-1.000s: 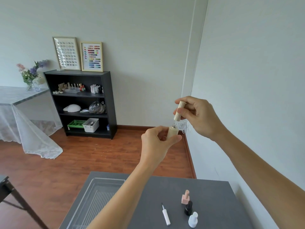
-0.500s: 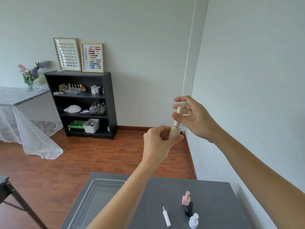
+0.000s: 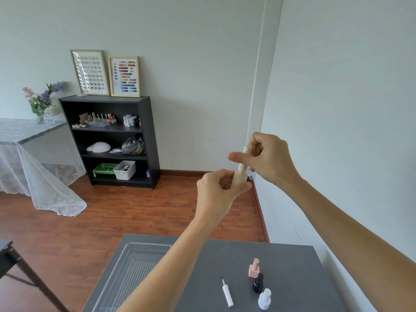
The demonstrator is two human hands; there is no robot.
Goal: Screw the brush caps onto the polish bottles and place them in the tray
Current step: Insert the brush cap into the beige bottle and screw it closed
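Observation:
My left hand [image 3: 217, 191] grips a cream polish bottle [image 3: 239, 178] held up in front of me. My right hand [image 3: 269, 159] pinches the ribbed cream brush cap [image 3: 245, 156], which sits on the bottle's neck. Down on the dark grey table [image 3: 292, 266] a clear plastic tray [image 3: 132, 266] lies at the left, partly hidden by my left forearm. A loose white brush cap [image 3: 227, 293] lies flat near the middle. To its right stand a pink bottle [image 3: 254, 267], a black bottle [image 3: 258, 283] and a white bottle [image 3: 264, 298], each with a cap on.
The white wall [image 3: 349, 131] runs close along the table's right side. A black bookshelf [image 3: 148, 140] with polish supplies stands across the wooden floor. A lace-covered table [image 3: 24, 136] with flowers is at far left. Another dark table's corner [image 3: 6, 251] shows at the left edge.
My right hand's fingers have shifted around the cream cap, opening briefly and then pinching it again. The cap sits lower on the bottle than a second ago. My left hand has stayed put.

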